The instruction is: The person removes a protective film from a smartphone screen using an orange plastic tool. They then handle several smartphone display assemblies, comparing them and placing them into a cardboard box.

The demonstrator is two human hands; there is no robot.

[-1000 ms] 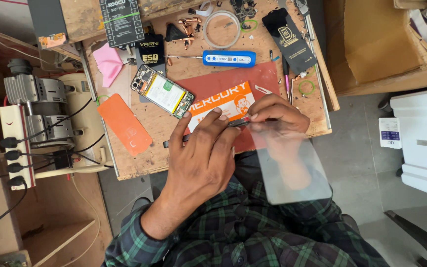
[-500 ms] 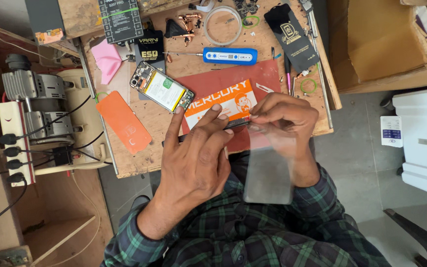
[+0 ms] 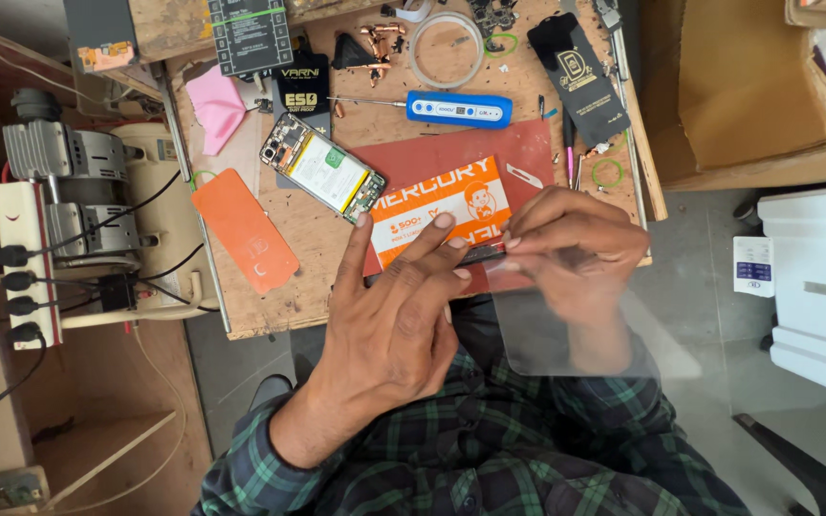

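My left hand [image 3: 389,330] reaches forward with its fingers spread, and the fingertips pinch a thin dark panel [image 3: 475,256] seen edge-on. My right hand [image 3: 576,247] meets it from the right, fingertips closed on the same panel and on a clear plastic film [image 3: 566,330] that hangs down over my wrist and lap. Both hands hover over an orange and white printed card [image 3: 437,205] lying on a red mat [image 3: 470,148] at the bench's near edge. An opened phone [image 3: 322,175] with its insides showing lies just left of the card.
The wooden bench [image 3: 260,287] carries an orange phone back cover [image 3: 244,232], a blue tool [image 3: 459,108], a pink cloth [image 3: 215,105], black packets, a roll of clear tape and small parts. A pump with cables [image 3: 69,220] stands left; a white box [image 3: 819,277] right.
The clear film has swung from hanging low right to hanging down and spreading wider below my right hand. Both hands stay together at the card's edge.
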